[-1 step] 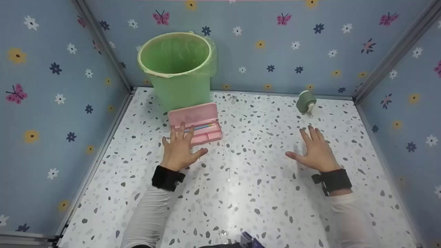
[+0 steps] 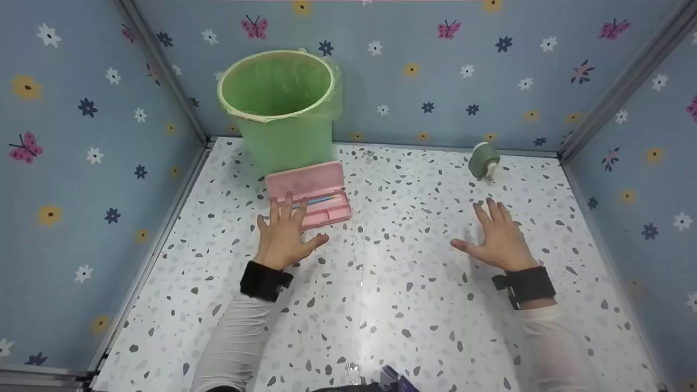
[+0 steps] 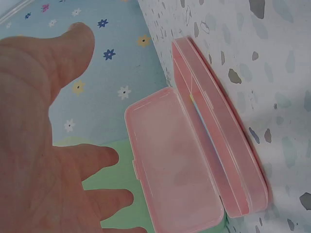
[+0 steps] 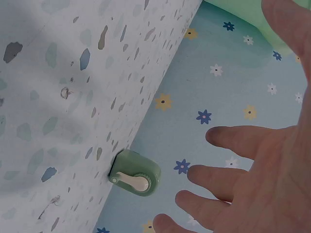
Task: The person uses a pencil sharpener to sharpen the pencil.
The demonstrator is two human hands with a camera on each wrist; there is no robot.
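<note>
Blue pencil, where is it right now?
In the head view, the blue pencil lies left of centre inside the open pink case, in front of the green bin. The left hand overlaps its left end there.

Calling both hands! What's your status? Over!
Left hand: open, empty, near pink case. Right hand: open, empty, near green gadget. Pink case: lid up, blue stick inside. In the way: nothing seen; green bin behind case.

No readable text or labels
</note>
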